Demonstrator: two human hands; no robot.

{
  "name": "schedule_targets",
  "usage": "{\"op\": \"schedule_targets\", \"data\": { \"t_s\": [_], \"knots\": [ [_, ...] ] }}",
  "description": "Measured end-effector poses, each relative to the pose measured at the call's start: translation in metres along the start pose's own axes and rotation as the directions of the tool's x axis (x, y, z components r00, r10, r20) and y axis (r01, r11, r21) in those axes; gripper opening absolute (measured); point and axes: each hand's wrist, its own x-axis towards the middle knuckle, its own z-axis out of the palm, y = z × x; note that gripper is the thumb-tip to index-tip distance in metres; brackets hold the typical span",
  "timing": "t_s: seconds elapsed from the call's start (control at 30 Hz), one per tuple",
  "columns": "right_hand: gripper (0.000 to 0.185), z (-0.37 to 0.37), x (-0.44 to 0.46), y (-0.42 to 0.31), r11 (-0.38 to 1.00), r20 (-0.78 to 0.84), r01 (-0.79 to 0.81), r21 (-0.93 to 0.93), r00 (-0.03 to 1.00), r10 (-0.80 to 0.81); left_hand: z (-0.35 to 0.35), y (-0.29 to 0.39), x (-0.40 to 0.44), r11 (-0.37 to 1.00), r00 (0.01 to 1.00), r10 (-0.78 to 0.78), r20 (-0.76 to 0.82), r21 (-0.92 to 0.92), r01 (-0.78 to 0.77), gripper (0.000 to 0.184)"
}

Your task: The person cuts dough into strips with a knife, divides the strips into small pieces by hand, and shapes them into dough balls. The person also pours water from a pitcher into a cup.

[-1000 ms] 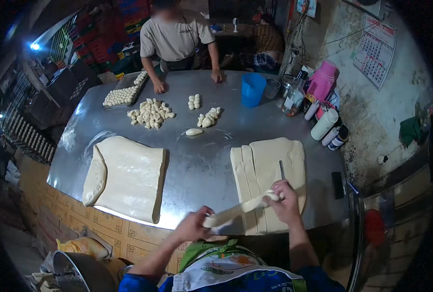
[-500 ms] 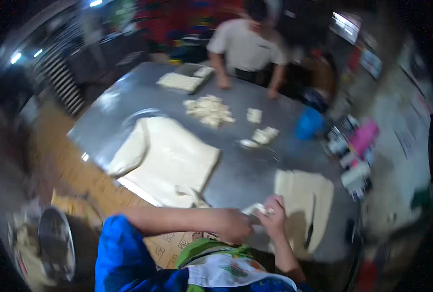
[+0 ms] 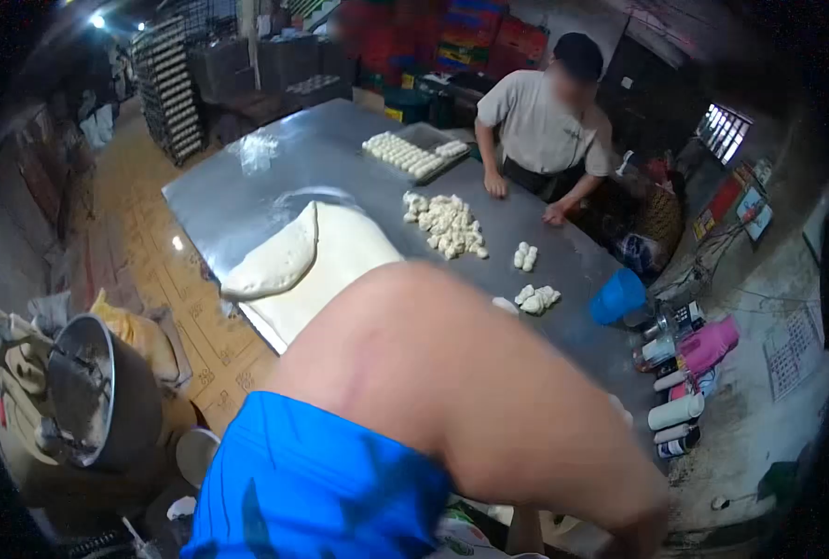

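1. Dough sheet (image 3: 349,256), and look where it lay: up and to the left of the left grip, past the bent left arm (image 3: 489,401), which cut right across the view and covered its right side. So much was covered that its long axis could not be told; the folded flap (image 3: 279,261) slanted from low left to high right.

2. Nearer arm? The left one, elbow over the sheet, forearm running away down to the right! The left hand was lost in shadow at the low right, so whether it was open, closed or gripping anything, no telling. The right hand was hidden, its grip unreadable too.

3. Counting up from the left grip, then: one pale sliver (image 3: 621,407) just past the forearm, too little showing to name. One blue pitcher (image 3: 617,296) beyond, one pink container (image 3: 708,343) up and to the right, one calendar (image 3: 794,352) on the wall farther right.

4. Up and left of that grip, one small dough heap (image 3: 537,299), pieces crowded together; one lone dough piece (image 3: 505,305) beside it, partly behind the arm; one cluster of dough balls (image 3: 524,256), seemingly six; one larger heap of dough pieces (image 3: 447,224), too many to count!

5. Farthest up and left, one tray (image 3: 424,138) of dough rows, and one co-worker (image 3: 545,126) across the metal table (image 3: 316,135), two hands at its edge.
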Motion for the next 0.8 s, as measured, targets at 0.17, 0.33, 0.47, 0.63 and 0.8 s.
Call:
{"op": "schedule_targets", "data": {
  "t_s": [0.17,0.33,0.47,0.63,0.8],
  "knots": [
    [0.025,-0.008,-0.005,0.026,0.994,-0.152,0.058,-0.095,0.986,-0.072,0.052,-0.063,-0.010,0.933,0.884,-0.204,-0.420,0.189,0.305,0.040],
    [0.026,0.008,0.031,-0.008,0.898,-0.359,0.359,0.254,0.897,-0.258,0.174,-0.138,-0.104,0.821,0.576,-0.463,-0.674,-0.082,0.565,0.063],
    [0.021,0.014,0.044,-0.051,0.769,-0.228,0.169,0.617,0.973,-0.031,0.252,-0.158,-0.080,0.823,0.541,-0.567,-0.622,-0.394,0.410,0.058],
    [0.006,0.050,0.076,-0.038,0.800,-0.096,0.011,0.600,0.994,0.058,0.255,-0.133,-0.088,0.594,0.333,-0.781,-0.529,-0.793,0.135,0.042],
    [0.042,0.038,0.118,-0.041,0.947,0.041,0.312,0.082,0.948,-0.316,0.267,-0.175,-0.089,0.630,-0.080,-0.764,-0.640,-0.767,0.120,0.059]
  ]
}}
